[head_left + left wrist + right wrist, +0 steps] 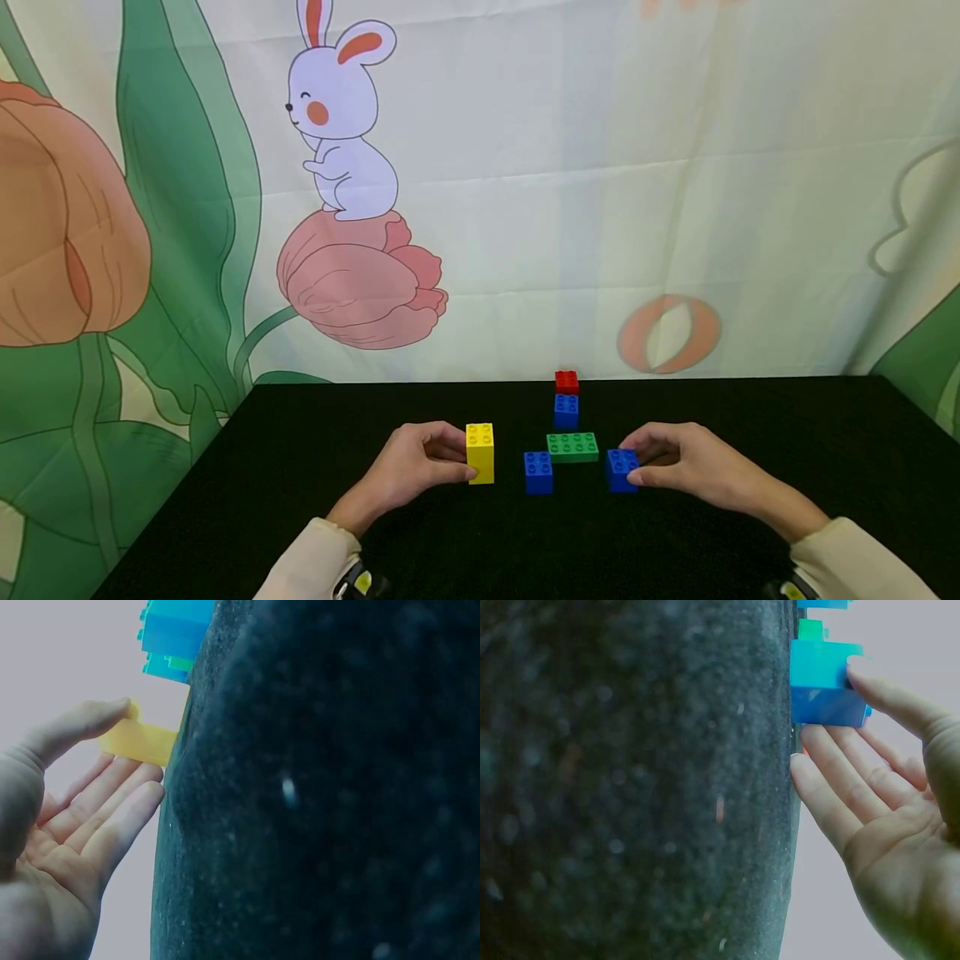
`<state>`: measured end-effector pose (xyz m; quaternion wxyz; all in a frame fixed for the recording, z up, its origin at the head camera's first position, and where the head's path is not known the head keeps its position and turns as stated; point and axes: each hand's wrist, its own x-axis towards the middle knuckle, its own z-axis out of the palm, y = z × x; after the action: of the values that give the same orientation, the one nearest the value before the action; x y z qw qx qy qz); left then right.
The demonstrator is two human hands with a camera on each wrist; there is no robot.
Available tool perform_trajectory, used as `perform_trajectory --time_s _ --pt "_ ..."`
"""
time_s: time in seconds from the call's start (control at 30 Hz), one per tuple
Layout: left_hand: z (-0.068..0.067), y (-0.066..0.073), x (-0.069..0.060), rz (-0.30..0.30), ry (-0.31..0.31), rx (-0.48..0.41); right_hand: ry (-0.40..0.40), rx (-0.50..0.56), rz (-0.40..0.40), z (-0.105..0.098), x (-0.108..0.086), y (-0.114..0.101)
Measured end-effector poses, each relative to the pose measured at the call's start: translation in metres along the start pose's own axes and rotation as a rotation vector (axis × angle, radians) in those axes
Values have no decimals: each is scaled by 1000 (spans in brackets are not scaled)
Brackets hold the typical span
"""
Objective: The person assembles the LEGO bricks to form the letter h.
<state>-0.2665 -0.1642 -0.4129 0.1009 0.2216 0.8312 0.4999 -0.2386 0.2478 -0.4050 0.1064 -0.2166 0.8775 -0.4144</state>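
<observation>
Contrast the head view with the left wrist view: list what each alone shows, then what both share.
Only the head view shows the right hand holding a blue block, the red block and the rabbit print. Only the left wrist view shows the left hand from its palm side. Both show that hand, its yellow block, at least one blue block, a green block and the black surface.

On the black cloth-covered table (pixel 570 550), the left hand (pixel 420 457) pinches an upright, tall yellow plastic block (pixel 481 454); the right hand (pixel 701 465) pinches a blue four-stud plastic block (pixel 619 473). Between them: a second such blue block (pixel 538 475) and an oblong green plastic brick (pixel 573 450). Toward the far edge: a third blue block (pixel 566 413), then a red plastic block (pixel 567 383).
</observation>
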Motion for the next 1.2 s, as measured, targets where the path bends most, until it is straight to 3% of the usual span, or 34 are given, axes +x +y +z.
perform_trajectory --time_s 0.97,1.2 --pt "0 -5 3 -39 6 -7 6 -20 2 -1 0 1" --pt "-3 1 1 -1 8 33 5 -18 -5 -1 -1 0"
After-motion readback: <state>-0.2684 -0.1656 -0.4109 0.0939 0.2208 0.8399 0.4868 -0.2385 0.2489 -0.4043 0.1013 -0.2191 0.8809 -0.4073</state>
